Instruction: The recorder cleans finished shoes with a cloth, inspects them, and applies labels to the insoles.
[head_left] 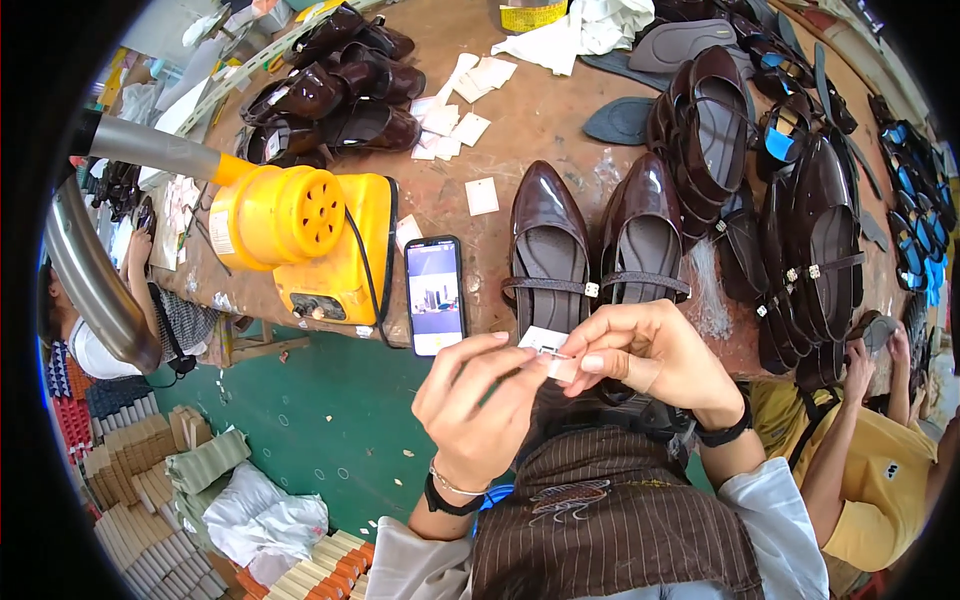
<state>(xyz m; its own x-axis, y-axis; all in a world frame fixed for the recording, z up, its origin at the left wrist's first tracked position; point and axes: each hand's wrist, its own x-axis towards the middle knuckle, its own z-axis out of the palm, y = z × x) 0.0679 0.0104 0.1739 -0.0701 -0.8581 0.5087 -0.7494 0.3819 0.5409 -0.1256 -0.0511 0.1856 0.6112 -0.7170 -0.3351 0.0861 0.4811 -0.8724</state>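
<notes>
Both hands meet just below the counter (520, 130) edge, pinching 1 small white paper tag (545, 340) between them. The left hand (475, 400) grips the tag's lower edge with thumb and forefinger; the right hand (645, 350) closes its fingertips on the tag's right side, where a thin metal pin or staple shows.

More white square tags (455, 110) lie scattered on the worn brown counter top, loosely fanned, and 1 lone tag (482, 196) lies near the toe of a shoe. Directly above the hands stands a pair of glossy dark brown pointed flat shoes (595, 235), each with a thin strap and small buckle. Similar shiny shoes are heaped at the right (800, 230) and upper left (340, 85).

A black smartphone (435, 295) with a lit screen lies flat just left of the pair. Beside it sits a yellow plastic machine (310, 235) with a round vented face, a black cord and a grey tube.

On the green floor (330, 420), stacks of flat cardboard (140, 480) lie at lower left.
</notes>
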